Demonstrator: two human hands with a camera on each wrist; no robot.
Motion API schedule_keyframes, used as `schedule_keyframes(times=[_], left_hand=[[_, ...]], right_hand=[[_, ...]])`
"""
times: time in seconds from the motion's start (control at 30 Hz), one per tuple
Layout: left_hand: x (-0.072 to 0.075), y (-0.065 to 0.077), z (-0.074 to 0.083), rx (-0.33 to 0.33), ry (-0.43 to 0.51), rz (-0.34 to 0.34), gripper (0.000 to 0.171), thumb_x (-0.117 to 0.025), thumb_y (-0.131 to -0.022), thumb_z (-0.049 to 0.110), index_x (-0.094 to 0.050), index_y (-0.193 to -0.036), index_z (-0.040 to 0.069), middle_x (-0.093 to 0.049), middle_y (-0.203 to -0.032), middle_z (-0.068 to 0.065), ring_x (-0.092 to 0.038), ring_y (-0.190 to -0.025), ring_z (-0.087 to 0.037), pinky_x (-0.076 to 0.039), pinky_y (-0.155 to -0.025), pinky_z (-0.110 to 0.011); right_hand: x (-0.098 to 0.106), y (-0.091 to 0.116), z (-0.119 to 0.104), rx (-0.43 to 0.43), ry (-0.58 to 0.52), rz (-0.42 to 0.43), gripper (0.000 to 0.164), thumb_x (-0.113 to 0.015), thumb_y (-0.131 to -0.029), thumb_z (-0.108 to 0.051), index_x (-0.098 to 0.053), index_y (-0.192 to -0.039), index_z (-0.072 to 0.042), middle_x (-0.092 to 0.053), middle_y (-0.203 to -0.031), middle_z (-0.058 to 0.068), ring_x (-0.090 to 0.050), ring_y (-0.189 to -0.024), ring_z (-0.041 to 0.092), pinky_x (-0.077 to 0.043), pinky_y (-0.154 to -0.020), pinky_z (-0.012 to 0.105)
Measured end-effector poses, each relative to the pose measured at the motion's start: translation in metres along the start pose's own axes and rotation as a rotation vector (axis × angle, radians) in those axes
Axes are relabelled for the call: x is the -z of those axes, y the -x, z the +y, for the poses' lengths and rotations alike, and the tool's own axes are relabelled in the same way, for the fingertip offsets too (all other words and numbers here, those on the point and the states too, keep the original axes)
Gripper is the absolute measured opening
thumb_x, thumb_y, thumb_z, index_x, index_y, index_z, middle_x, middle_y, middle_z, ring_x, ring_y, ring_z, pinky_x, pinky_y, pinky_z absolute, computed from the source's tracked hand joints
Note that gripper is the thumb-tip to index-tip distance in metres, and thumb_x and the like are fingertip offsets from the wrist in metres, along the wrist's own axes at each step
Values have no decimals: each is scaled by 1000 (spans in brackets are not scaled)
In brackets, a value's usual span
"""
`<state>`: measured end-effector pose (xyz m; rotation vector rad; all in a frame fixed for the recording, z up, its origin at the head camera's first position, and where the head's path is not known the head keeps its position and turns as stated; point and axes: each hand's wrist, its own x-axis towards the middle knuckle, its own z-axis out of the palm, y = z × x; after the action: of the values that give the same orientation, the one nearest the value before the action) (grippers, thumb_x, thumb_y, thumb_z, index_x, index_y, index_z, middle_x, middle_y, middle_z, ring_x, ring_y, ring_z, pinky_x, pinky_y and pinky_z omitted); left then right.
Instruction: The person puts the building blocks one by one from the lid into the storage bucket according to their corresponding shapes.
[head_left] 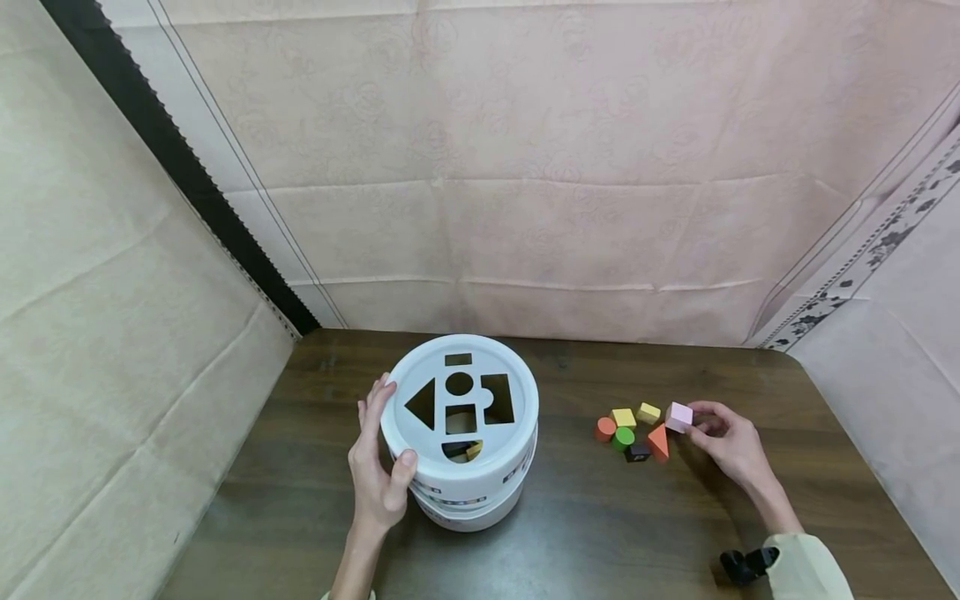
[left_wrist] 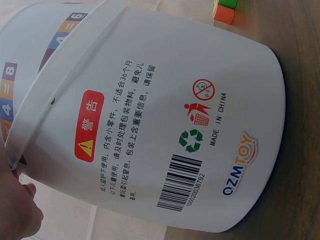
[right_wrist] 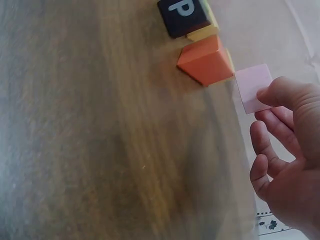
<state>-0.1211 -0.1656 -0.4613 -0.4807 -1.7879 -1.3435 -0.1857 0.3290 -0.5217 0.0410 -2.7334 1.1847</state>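
Note:
A white shape-sorter bucket stands on the table, its lid cut with several shaped holes. My left hand holds the bucket's left side near the lid, thumb at the rim. Printed labels and a barcode cover the bucket wall in the left wrist view. My right hand pinches a pink cube between thumb and fingers, at the right end of a group of blocks. An orange triangular block lies beside the cube in the right wrist view.
Right of the bucket are two yellow blocks, a green round block, a red-orange round block and a black block. Pale cloth hangs behind the wooden table and along both sides.

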Motion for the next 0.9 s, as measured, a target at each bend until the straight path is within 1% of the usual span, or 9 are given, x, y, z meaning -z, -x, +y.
schedule_keyframes(times=[0.17, 0.23, 0.5, 0.7, 0.9], left_hand=[[0, 0, 0, -4, 5, 2, 72, -59, -90, 46, -52, -138, -7, -53, -142, -23, -40, -137, -42, -9, -105, -75], [0, 0, 0, -6, 7, 4, 72, -59, -90, 46, -52, -138, -7, -53, -142, -23, -41, -137, -42, -9, -104, -76], [0, 0, 0, -8, 8, 8, 72, -58, -90, 46, -52, -138, -7, -52, -142, -23, -40, -138, -41, -8, -104, -76], [-1, 0, 0, -9, 7, 9, 72, -58, -90, 46, -52, -138, -7, -52, -142, -24, -40, -137, -42, -9, -105, -75], [-1, 0, 1, -3, 6, 11, 72, -58, -90, 46, -53, -138, -7, -52, -142, -23, -40, -137, -41, -9, -106, -74]], right_hand=[[3, 0, -7, -31, -1, -12, 36, -75, -88, -6, -62, -120, 2, -66, -103, 21, -58, -79, 17, -45, -65, 22], [5, 0, -10, -32, -9, -16, 36, -74, -88, -6, -62, -121, 2, -65, -105, 21, -58, -80, 18, -46, -65, 21], [6, -2, -26, 27, -15, -8, 35, -76, -87, -5, -63, -119, 1, -66, -93, 15, -58, -78, 15, -47, -66, 19], [7, -3, -40, 68, -30, -12, 34, -76, -87, -5, -64, -119, 1, -67, -99, 18, -58, -79, 11, -48, -67, 19], [8, -5, -59, 127, -56, -1, 33, -76, -86, -5, -66, -117, -1, -67, -101, 16, -59, -80, 9, -48, -66, 19]])
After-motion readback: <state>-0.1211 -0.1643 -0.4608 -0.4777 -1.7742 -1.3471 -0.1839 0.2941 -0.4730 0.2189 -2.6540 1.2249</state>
